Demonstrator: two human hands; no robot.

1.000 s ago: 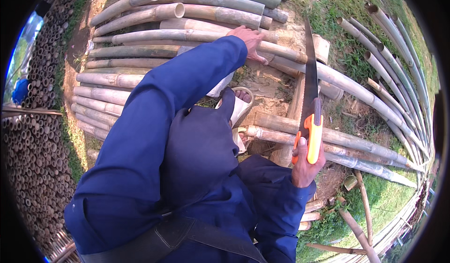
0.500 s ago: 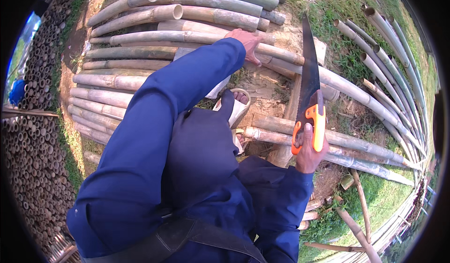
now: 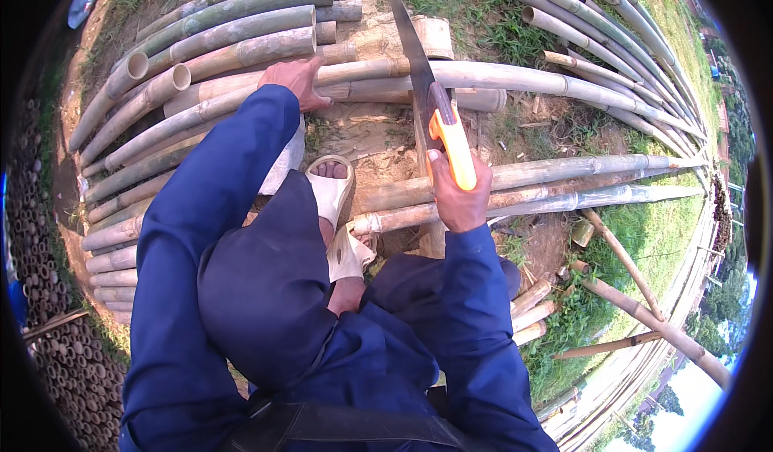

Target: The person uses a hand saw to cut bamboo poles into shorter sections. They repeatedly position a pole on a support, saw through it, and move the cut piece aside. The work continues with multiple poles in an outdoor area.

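My left hand (image 3: 294, 83) is closed over a pale bamboo pole (image 3: 366, 70), its thumb on the near side. The pole runs crosswise in front of me. In my right hand (image 3: 463, 194) is a handsaw with an orange handle (image 3: 456, 152). Its dark blade (image 3: 409, 40) lies across the pole, right of my left hand, pointing away from me. Whether the teeth have cut into the bamboo cannot be made out. A thicker bamboo pole (image 3: 475, 99) lies just below, and a wooden block (image 3: 436, 38) sits behind the blade.
Bamboo poles (image 3: 266, 19) are stacked at the left, with more (image 3: 596, 33) fanned at the far right. Other poles (image 3: 555, 173) lie near my right hand. My sandalled feet (image 3: 328, 190) stand between. Crossed poles (image 3: 620, 259) stand lower right; cut bamboo ends (image 3: 68, 404) fill the lower left.
My view has swung, so the scene sits farther left and higher. The saw has slid forward along its length, its handle now closer to the pole. My left hand still grips the pole.
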